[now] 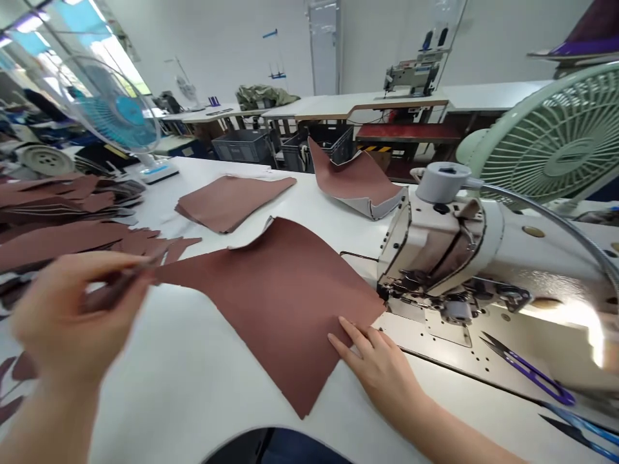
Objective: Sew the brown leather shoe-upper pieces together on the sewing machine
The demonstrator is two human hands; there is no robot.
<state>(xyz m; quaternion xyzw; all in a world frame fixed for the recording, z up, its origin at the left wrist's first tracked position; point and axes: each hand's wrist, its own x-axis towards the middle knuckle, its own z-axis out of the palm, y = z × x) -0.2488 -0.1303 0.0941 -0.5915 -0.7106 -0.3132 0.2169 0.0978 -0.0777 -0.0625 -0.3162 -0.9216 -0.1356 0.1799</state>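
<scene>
A large brown leather-like panel (pixel 280 290) lies on the white table, its right corner beside the sewing machine's needle area. My right hand (pixel 377 361) rests on the panel's lower right edge, fingers stretched out and slightly spread. On the left, my left hand (pixel 82 309) is raised and blurred, with thumb and fingers pinched on a small brown leather-like piece (pixel 113 290). Whether that piece is the panel's narrow end or separate I cannot tell. The sewing machine (pixel 435 251) stands to the right of the panel.
Purple-handled thread snips (pixel 532 374) and blue-handled scissors (pixel 580 428) lie at the right. Stacked brown pieces (pixel 62 200) cover the far left. More brown panels (pixel 232 200) lie behind, near a folded one (pixel 358 177). A green fan (pixel 556 142) stands behind the machine.
</scene>
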